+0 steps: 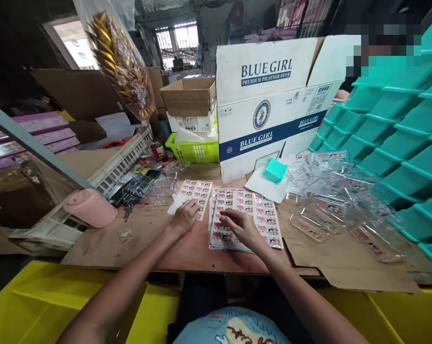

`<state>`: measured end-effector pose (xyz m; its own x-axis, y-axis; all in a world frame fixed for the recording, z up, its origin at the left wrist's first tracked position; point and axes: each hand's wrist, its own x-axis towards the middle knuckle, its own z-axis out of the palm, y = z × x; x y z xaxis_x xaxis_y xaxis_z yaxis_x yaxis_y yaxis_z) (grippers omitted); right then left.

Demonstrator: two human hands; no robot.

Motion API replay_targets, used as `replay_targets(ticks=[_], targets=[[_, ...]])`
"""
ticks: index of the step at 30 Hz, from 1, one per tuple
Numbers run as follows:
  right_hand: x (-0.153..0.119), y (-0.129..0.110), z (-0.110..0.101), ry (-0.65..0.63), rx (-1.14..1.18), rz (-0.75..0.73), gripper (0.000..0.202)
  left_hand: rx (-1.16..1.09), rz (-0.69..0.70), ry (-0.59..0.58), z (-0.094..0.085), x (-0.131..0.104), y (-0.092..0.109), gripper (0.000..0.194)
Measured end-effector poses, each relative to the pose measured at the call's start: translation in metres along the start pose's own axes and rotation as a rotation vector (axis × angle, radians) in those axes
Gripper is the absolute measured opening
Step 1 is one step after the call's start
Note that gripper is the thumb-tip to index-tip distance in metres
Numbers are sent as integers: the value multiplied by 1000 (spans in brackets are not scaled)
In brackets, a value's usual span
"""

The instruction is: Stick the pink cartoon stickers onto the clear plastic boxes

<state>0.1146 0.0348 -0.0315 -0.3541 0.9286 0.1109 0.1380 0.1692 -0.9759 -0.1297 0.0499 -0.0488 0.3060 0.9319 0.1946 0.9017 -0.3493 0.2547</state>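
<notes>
My left hand rests on a partly used sticker sheet, fingers curled together at its lower part. Bare white backing shows at the sheet's left side. Just to the right lies a stack of fuller sticker sheets, printed with rows of pink lettering and small cartoon figures. Over this stack is my right hand, its thumb and forefinger stretched left with a small gap between them. No object is visible in that gap. Glare on the stack makes it unclear whether something transparent lies on top.
Clear plastic cases with stickers pile up on the right, before stacked turquoise trays. A turquoise piece lies on white paper. Behind stand a white carton and green basket. A pink cup lies left.
</notes>
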Motion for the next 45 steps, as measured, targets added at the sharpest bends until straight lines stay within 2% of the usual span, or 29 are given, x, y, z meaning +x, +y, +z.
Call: replay_targets(ticks=[2,5,6,10,13,15,17,19,20,21,23,24,25,28,30,32,34,35,37,39,40,45], targets=[[1,3,-4,17,15,9,36,11,-23,27,3,-3,3,21],[2,5,-9,8,33,31,36,44,-78,15,4,-5,9,49],[2,4,-9,1,39,38,37,59,-101,6,5,-2,11,50],[-2,1,-2,-15,61,46,37,112,-183,9,6,16,12,20],[-4,1,-1,27,95,61,38,138,-190,34,3,20,21,23],[-1,2,-3,69,133,91,45,136,-151,45,0,13,41,28],[7,2,-7,120,239,132,55,80,-19,30,-3,3,69,29],[16,3,-13,188,357,154,59,-69,179,-7,-5,-5,96,24],[19,4,-17,226,400,155,57,-166,232,4,-7,-7,104,25],[22,5,-21,260,424,153,54,-269,221,47,-8,-6,109,37],[21,9,-30,293,428,150,48,-503,14,191,-9,1,105,67],[19,11,-35,297,431,153,47,-657,-123,229,-8,6,99,74],[15,14,-39,295,432,155,47,-838,-251,215,-7,10,92,72],[0,20,-49,279,412,168,50,-1399,-480,-43,-1,20,76,52],[-9,22,-53,292,390,182,62,-1584,-558,-110,5,21,76,42],[-16,20,-56,419,199,89,75,-1630,-599,-56,11,21,80,35],[-19,14,-56,548,-198,-139,73,-1623,-612,-12,14,20,87,32],[-19,11,-55,546,-416,-270,65,-1620,-614,-4,15,21,90,31],[-15,8,-50,404,-706,-453,44,-1619,-580,-18,15,22,96,32],[-8,9,-43,259,-785,-516,30,-1622,-515,-54,14,23,100,33],[-4,11,-39,235,-782,-524,27,-1623,-491,-60,13,24,101,33],[8,18,-29,247,-691,-554,25,-1581,-526,62,13,23,97,28]])
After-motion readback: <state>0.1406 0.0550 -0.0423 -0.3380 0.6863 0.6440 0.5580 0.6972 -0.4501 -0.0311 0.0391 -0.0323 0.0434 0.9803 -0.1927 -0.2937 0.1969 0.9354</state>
